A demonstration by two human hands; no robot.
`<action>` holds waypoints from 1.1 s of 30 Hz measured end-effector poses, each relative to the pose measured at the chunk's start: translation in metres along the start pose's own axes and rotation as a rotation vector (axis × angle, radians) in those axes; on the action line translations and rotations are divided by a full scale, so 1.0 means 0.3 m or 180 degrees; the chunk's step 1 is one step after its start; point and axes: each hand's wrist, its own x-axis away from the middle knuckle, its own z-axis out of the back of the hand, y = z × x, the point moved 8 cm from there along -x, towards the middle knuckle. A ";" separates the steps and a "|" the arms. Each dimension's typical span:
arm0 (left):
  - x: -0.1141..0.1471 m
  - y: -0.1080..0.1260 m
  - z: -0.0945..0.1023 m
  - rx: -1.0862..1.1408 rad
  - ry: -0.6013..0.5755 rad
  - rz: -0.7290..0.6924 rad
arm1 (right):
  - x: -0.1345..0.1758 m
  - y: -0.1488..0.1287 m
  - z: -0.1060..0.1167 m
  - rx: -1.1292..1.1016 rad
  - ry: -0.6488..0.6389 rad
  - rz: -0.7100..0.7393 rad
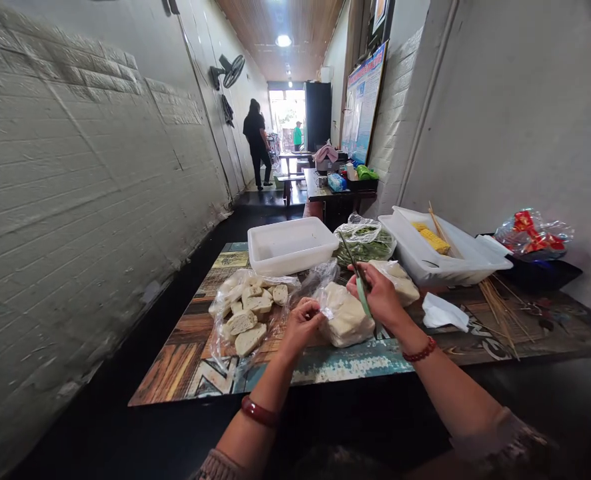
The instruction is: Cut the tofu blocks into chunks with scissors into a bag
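Observation:
My left hand point(302, 327) is closed in a pinch on the clear plastic bag point(328, 311) at the near left side of a pale, blocky stack of food point(348, 320). My right hand point(380, 293) is wrapped around green-handled scissors point(364, 298), whose narrow dark blades point up and away from me. The scissors are just above the right side of the bagged stack. To the left lies an opened clear bag with pale sliced pieces point(250, 340). Behind my right hand sits another pale bagged block point(398, 281).
A white plastic tub point(293, 261) stands at the back of the patterned table point(170, 360), beside a bag of green leaves point(368, 243). At right are a white bin point(460, 270) with yellow food, skewers point(495, 310), a tissue point(444, 312) and a red package point(532, 233). A person point(258, 143) stands farther off.

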 end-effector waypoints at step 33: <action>0.019 -0.014 -0.009 0.0633 0.1074 0.0386 | 0.101 0.106 -0.146 -0.1735 -0.0257 -0.0822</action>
